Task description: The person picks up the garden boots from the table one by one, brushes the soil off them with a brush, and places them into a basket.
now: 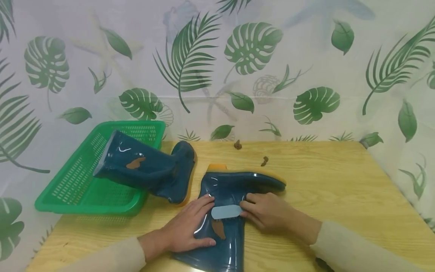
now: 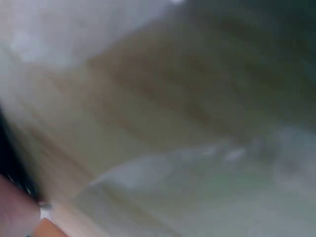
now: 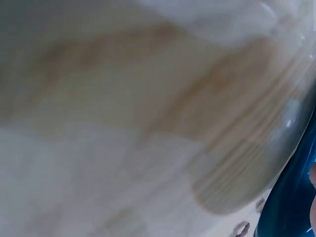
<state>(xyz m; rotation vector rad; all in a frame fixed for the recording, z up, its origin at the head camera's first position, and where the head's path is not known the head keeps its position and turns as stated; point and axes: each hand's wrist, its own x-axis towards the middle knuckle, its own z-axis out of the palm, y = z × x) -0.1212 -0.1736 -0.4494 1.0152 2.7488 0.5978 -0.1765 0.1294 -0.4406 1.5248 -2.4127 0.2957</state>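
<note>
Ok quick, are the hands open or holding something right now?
Left hand: open, resting on the nearer blue boot.
Right hand: closed, holding the light-blue brush against that boot.

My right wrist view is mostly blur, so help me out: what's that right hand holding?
Observer: The right hand holds a light-blue brush.
Operator: Where's the left hand?
Observer: The left hand rests on the boot.
Operator: And the other boot?
Observer: The other boot lies across the rim of the basket, foot outside.
</note>
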